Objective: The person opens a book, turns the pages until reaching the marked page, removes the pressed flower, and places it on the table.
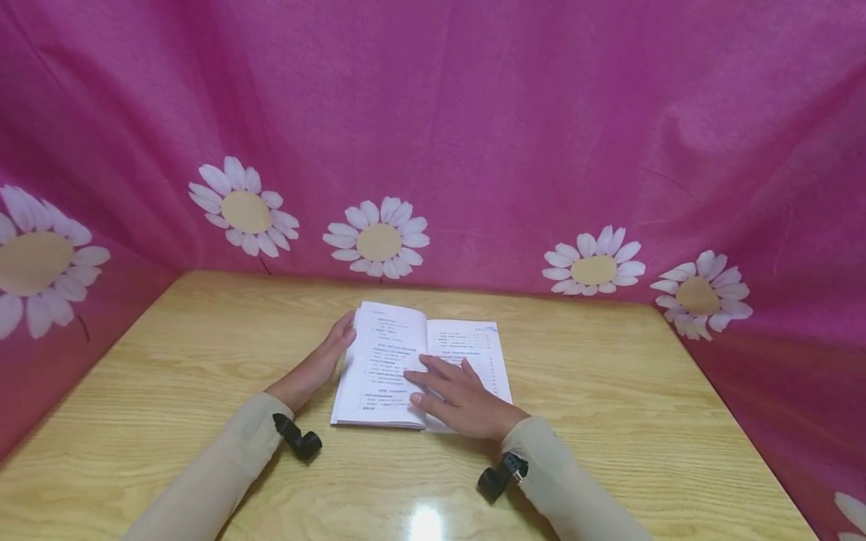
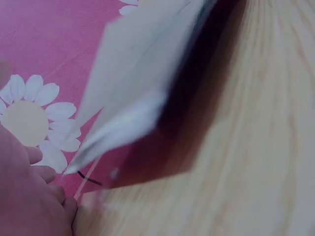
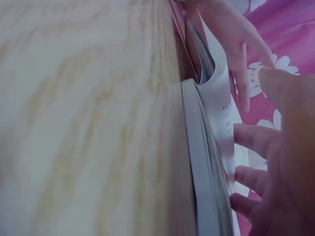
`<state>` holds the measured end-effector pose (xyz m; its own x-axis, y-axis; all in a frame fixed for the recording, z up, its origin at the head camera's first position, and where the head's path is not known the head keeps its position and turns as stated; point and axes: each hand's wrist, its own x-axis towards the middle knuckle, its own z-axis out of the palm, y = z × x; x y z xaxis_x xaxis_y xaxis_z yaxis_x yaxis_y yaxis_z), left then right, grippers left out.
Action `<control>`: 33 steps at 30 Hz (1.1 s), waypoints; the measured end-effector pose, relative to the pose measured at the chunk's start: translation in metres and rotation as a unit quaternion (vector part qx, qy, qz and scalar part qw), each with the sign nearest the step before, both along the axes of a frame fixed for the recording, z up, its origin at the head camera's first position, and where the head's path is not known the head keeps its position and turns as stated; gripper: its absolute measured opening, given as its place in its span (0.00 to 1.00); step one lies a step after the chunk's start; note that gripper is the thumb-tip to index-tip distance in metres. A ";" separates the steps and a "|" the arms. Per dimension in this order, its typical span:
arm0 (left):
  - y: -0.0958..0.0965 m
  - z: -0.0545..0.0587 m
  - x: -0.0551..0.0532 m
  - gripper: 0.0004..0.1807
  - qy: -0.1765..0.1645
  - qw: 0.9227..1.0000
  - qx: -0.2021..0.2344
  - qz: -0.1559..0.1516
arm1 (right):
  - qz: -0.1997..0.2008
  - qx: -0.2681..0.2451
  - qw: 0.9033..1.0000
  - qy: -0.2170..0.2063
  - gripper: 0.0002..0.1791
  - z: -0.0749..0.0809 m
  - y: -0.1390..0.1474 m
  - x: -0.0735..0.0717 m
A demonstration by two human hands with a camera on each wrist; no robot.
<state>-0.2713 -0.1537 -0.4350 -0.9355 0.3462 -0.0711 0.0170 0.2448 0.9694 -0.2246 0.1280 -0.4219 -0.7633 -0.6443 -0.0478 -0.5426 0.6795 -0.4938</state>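
Note:
An open book (image 1: 386,368) with printed white pages lies on the table, its left side raised at the outer edge. At that edge, my left hand (image 1: 325,361) touches the book with fairly straight fingers. Over the gutter and the right page (image 1: 473,338) rests my right hand (image 1: 460,398), fingers spread and pointing left. In the left wrist view the book's pages (image 2: 142,69) tilt up, blurred, beside the left hand (image 2: 29,196). From the right wrist view, the right hand's fingers (image 3: 253,140) touch a curved page (image 3: 219,103), with the left hand (image 3: 226,29) beyond it.
The book lies on a light wooden table (image 1: 203,338). A pink cloth (image 1: 433,113) with white daisies hangs along the back and both sides. Small black cameras (image 1: 298,438) sit on both wrists, over beige sleeves (image 1: 223,458).

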 end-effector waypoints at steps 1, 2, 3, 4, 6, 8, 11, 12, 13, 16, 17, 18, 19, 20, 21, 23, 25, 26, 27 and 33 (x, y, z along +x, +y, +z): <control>0.000 0.000 0.000 0.36 0.004 1.000 -0.006 0.000 | 0.000 0.001 1.000 0.002 0.32 0.000 -0.001 0.000; 0.000 0.000 0.000 0.37 0.011 1.000 -0.013 -0.003 | 0.000 0.002 1.000 0.005 0.33 0.000 -0.001 0.000; -0.001 0.000 0.002 0.38 0.008 0.999 -0.035 -0.007 | 0.000 0.002 1.000 0.009 0.33 0.000 -0.002 0.000; -0.001 0.000 0.003 0.40 0.015 0.999 -0.043 -0.013 | 0.000 0.003 1.000 0.013 0.33 -0.001 -0.002 0.000; -0.002 -0.001 0.005 0.44 0.036 0.997 -0.066 -0.031 | -0.001 0.008 1.000 0.020 0.33 -0.002 -0.003 0.001; -0.003 -0.002 0.007 0.47 0.063 0.992 -0.096 -0.050 | -0.002 0.011 1.000 0.025 0.33 -0.002 -0.004 0.001; -0.003 -0.002 0.009 0.48 0.101 0.983 -0.134 -0.077 | -0.004 0.014 1.000 0.027 0.32 -0.003 -0.005 0.001; -0.003 -0.002 0.010 0.48 0.112 0.980 -0.144 -0.085 | -0.005 0.016 1.000 0.025 0.33 -0.002 -0.005 0.001; -0.003 -0.002 0.010 0.49 0.125 0.975 -0.155 -0.094 | -0.006 0.017 1.000 0.025 0.33 -0.003 -0.006 0.001; -0.002 -0.002 0.010 0.50 0.145 0.966 -0.186 -0.111 | -0.008 0.019 0.999 0.029 0.33 -0.002 -0.006 0.002; -0.002 -0.002 0.010 0.50 0.153 0.962 -0.196 -0.115 | -0.010 0.019 0.999 0.029 0.33 -0.003 -0.006 0.002; -0.001 -0.002 0.010 0.50 0.158 0.958 -0.206 -0.119 | -0.010 0.018 0.999 0.031 0.33 -0.003 -0.006 0.002; -0.001 -0.002 0.010 0.50 0.164 0.954 -0.217 -0.123 | -0.009 0.017 0.999 0.033 0.33 -0.002 -0.006 0.002; 0.000 -0.002 0.010 0.50 0.167 0.951 -0.226 -0.126 | -0.010 0.016 0.999 0.035 0.33 -0.002 -0.006 0.003; 0.000 -0.002 0.010 0.50 0.172 0.948 -0.235 -0.130 | -0.009 0.015 0.999 0.035 0.33 -0.002 -0.006 0.003; 0.001 -0.002 0.011 0.50 0.182 0.942 -0.247 -0.135 | -0.009 0.014 0.999 0.035 0.33 -0.002 -0.006 0.003; 0.001 -0.003 0.012 0.50 0.188 0.937 -0.260 -0.140 | -0.009 0.014 0.999 0.034 0.33 -0.001 -0.006 0.004; 0.002 -0.003 0.012 0.51 0.190 0.935 -0.264 -0.142 | -0.009 0.014 0.999 0.033 0.33 -0.001 -0.006 0.004; 0.002 -0.003 0.013 0.51 0.192 0.933 -0.268 -0.144 | -0.009 0.014 0.999 0.033 0.33 -0.001 -0.005 0.004; 0.003 -0.007 0.013 0.52 0.213 0.921 -0.292 -0.149 | -0.003 0.010 1.000 0.028 0.33 0.000 -0.005 0.003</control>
<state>-0.2581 -0.1506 -0.4421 -0.7914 0.6108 0.0249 0.5153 0.6446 0.5648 -0.2213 0.1230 -0.4219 -0.7693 -0.6387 -0.0168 -0.5649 0.6923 -0.4491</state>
